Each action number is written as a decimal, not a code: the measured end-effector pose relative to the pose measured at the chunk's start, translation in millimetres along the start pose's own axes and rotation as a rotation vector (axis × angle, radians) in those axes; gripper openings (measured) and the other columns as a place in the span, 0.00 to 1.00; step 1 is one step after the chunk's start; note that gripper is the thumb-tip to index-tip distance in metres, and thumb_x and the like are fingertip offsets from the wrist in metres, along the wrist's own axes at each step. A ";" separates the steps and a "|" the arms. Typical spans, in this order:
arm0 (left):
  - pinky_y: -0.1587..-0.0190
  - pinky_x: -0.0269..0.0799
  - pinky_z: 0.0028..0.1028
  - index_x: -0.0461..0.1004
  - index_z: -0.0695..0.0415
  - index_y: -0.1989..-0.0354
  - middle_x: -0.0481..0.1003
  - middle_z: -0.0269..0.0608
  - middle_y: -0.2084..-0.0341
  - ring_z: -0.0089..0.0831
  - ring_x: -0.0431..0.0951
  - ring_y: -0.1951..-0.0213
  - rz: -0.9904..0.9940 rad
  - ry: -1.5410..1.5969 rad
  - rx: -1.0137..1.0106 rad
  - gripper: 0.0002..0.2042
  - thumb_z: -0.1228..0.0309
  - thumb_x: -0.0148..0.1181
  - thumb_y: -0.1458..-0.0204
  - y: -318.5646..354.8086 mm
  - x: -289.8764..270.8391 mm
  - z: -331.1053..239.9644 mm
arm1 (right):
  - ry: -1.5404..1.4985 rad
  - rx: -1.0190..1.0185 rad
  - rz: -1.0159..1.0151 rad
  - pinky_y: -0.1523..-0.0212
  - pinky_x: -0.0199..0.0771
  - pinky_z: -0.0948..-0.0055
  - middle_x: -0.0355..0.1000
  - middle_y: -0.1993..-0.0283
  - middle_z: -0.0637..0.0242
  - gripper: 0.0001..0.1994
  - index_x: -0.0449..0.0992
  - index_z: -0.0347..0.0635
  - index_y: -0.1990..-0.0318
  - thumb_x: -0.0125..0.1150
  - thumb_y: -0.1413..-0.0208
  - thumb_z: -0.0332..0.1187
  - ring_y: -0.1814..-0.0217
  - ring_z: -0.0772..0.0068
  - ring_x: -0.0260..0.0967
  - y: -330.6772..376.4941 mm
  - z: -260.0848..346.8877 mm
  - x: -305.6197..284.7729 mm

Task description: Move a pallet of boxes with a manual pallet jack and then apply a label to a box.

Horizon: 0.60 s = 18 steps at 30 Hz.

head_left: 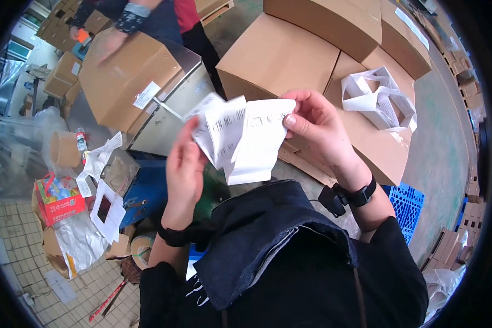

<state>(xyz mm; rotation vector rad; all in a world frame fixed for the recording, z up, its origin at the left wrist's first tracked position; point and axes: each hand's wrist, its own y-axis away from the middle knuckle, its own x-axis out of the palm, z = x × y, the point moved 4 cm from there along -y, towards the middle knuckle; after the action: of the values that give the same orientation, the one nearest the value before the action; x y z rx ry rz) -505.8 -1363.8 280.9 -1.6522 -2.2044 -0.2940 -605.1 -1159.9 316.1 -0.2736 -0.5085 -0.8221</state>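
Note:
My left hand and my right hand are raised in front of me, both holding white paper labels with barcodes. The left thumb pinches the lower left sheets. The right fingers grip the upper right corner of the larger sheet, which hangs down between the hands. Both wrists wear black bands, and my dark sleeves and jacket fill the lower frame.
Large cardboard boxes stand ahead, one carrying a crumpled white paper strip. Another person's hand rests on a box with a white label at upper left. A tape roll, red package and blue crate lie around.

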 end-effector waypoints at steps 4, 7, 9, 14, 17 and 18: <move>0.48 0.65 0.38 0.60 0.61 0.46 0.66 0.47 0.51 0.36 0.68 0.49 -0.286 0.026 -0.056 0.17 0.70 0.45 0.43 -2.7 -13.4 4.0 | 0.123 0.023 0.004 0.55 0.66 0.80 0.68 0.61 0.72 0.09 0.69 0.39 0.59 0.56 0.48 0.25 0.58 0.81 0.65 14.4 4.2 -43.0; 0.49 0.66 0.36 0.62 0.59 0.47 0.67 0.46 0.52 0.36 0.69 0.50 -0.345 0.124 -0.005 0.16 0.71 0.47 0.44 -11.6 -22.0 -7.0 | 0.187 0.032 0.087 0.53 0.65 0.78 0.68 0.59 0.70 0.06 0.69 0.41 0.62 0.54 0.47 0.25 0.56 0.80 0.65 24.1 -0.6 -59.2; 0.49 0.66 0.35 0.62 0.58 0.48 0.67 0.45 0.52 0.35 0.69 0.51 -0.356 0.143 0.029 0.16 0.74 0.47 0.45 -15.8 -28.0 -14.3 | 0.204 0.043 0.131 0.53 0.65 0.77 0.67 0.58 0.68 0.05 0.69 0.41 0.63 0.54 0.47 0.25 0.55 0.78 0.65 28.5 0.0 -61.5; 0.50 0.67 0.32 0.61 0.59 0.48 0.67 0.47 0.53 0.35 0.70 0.52 -0.444 0.008 0.236 0.17 0.80 0.47 0.48 -24.0 -46.7 -44.3 | 0.353 0.047 0.090 0.50 0.65 0.74 0.64 0.51 0.62 0.03 0.68 0.40 0.64 0.53 0.47 0.26 0.49 0.73 0.64 38.1 11.2 -71.5; 0.53 0.70 0.31 0.60 0.60 0.49 0.67 0.48 0.53 0.35 0.71 0.53 -0.488 -0.126 0.354 0.18 0.83 0.48 0.49 -26.4 -77.6 -70.0 | 0.431 0.013 0.054 0.50 0.65 0.73 0.64 0.50 0.62 0.04 0.68 0.40 0.64 0.53 0.47 0.26 0.49 0.73 0.64 34.7 19.0 -76.5; 0.53 0.70 0.30 0.57 0.59 0.47 0.66 0.47 0.53 0.34 0.70 0.53 -0.517 -0.194 0.383 0.20 0.84 0.48 0.50 -24.5 -88.6 -80.7 | 0.460 -0.002 0.030 0.49 0.64 0.73 0.65 0.52 0.62 0.04 0.68 0.40 0.64 0.52 0.47 0.24 0.49 0.73 0.64 33.4 24.2 -72.7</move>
<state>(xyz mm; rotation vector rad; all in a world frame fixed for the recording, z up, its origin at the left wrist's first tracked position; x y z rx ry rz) -494.1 -1479.3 319.3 -0.9315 -2.6065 0.1627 -629.2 -1082.2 296.7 -0.0873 -0.0719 -0.8252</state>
